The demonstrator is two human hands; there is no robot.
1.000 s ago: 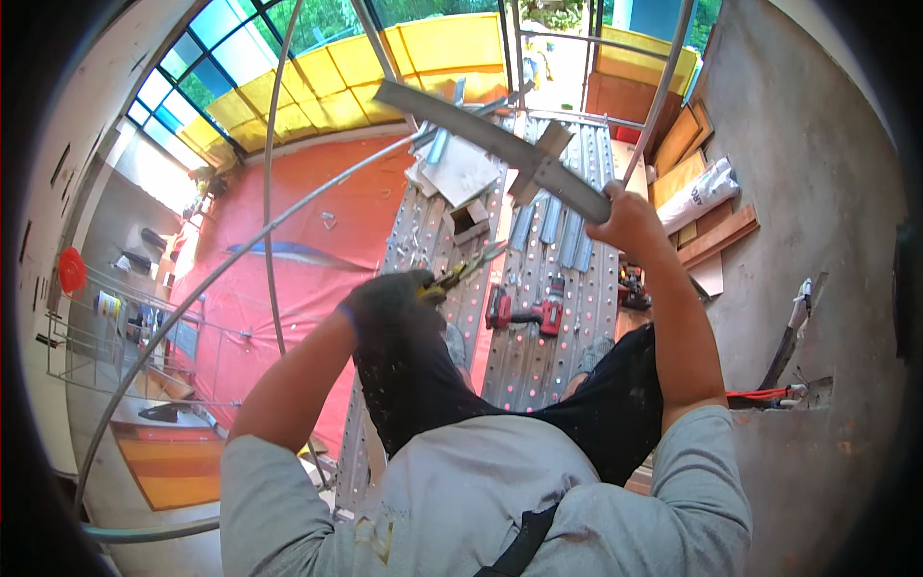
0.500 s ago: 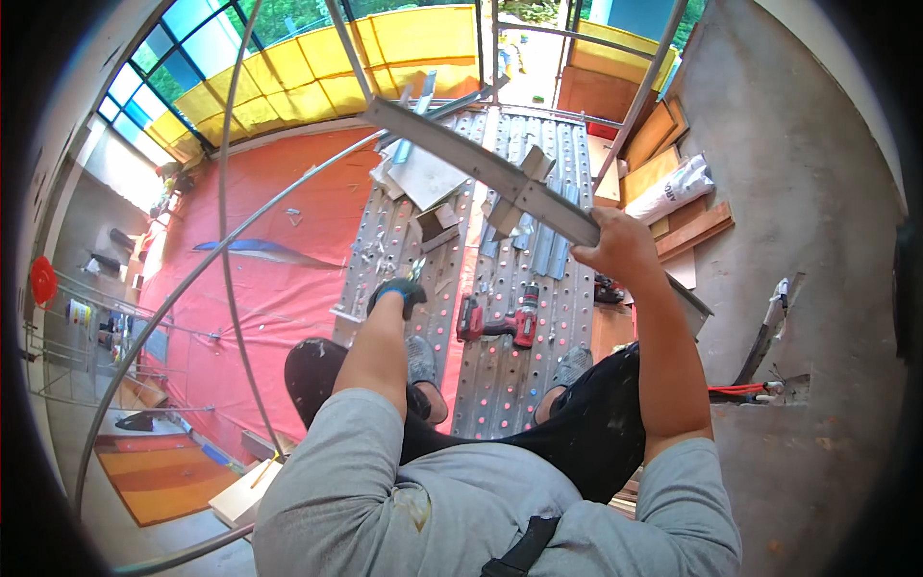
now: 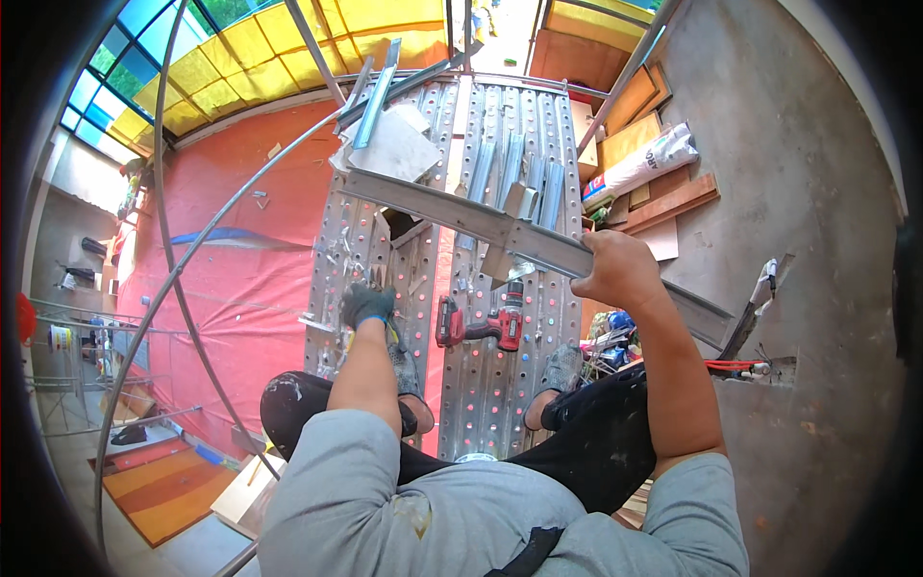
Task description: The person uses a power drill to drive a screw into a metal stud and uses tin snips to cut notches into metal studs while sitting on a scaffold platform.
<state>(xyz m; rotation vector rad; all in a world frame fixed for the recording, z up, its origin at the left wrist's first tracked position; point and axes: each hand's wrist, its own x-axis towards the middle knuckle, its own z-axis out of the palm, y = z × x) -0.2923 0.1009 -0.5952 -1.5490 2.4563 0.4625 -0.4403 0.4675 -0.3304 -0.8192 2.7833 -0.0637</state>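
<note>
My right hand (image 3: 615,267) is bare and closed round a long grey metal channel (image 3: 423,207), which slants across in front of me. A short crosspiece (image 3: 502,252) is joined to the channel left of my grip. My left hand (image 3: 367,304), in a dark glove, is low over the perforated metal platform (image 3: 447,385), beside scattered scraps. Its fingers are too unclear to show whether anything is in them. Between my feet and the channel, a red and black cordless drill (image 3: 481,325) lies on the platform.
Short metal channel offcuts (image 3: 514,168) and a pale board piece (image 3: 396,144) lie farther along the platform. Metal scaffold bars (image 3: 173,279) cross at the left above red sheeting (image 3: 250,308). A white sack (image 3: 646,163) and planks (image 3: 673,204) lie right, beside the grey wall (image 3: 827,288).
The channel's far-left end has come lower in view, still in my right hand. My gloved left hand has shifted left relative to the view, which has also moved.
</note>
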